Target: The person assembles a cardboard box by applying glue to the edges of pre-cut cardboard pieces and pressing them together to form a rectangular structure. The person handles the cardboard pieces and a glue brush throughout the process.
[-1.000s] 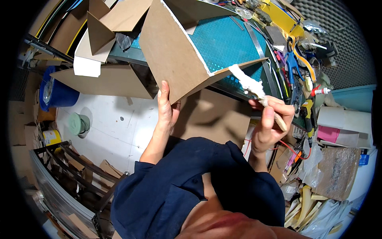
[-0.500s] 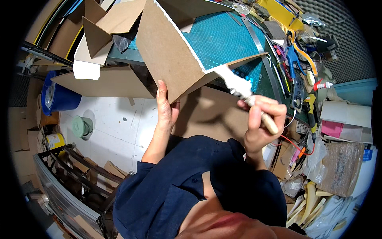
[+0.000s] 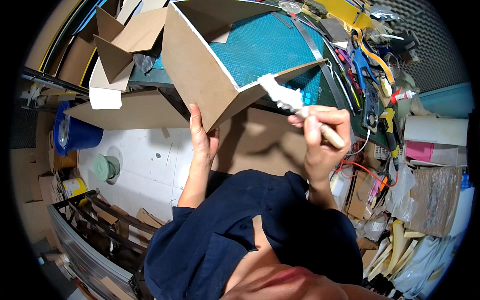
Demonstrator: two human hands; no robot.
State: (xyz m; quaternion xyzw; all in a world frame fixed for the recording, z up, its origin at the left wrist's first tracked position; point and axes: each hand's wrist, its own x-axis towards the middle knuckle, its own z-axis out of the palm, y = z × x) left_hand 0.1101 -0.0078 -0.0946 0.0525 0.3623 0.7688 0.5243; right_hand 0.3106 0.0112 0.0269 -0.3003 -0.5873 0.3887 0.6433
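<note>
My left hand (image 3: 202, 142) grips the lower corner of a brown board assembly (image 3: 197, 65), its thumb on the outer face and its fingers mostly hidden behind. The panels meet at an angle, and a white coating runs along the upper edge of the long panel to the corner. In my right hand (image 3: 325, 132) is a paintbrush (image 3: 332, 136) with a pale wooden handle, held between thumb and fingers. Thick white paste covers its bristles, which lie at the top edge of the short right-hand panel (image 3: 285, 77), just right of the corner.
A teal cutting mat (image 3: 270, 42) and a steel ruler (image 3: 309, 37) lie on the bench beyond. Tools, including blue clamps (image 3: 361, 65), crowd its right side. Loose brown boards (image 3: 142, 30) stand at the left. A blue bucket (image 3: 82, 131) and a green bucket (image 3: 103, 167) are on the floor.
The brush has shifted a little along the short panel's edge, away from the corner. The whole view has moved slightly, so the board appears farther left. Both hands keep their grips.
</note>
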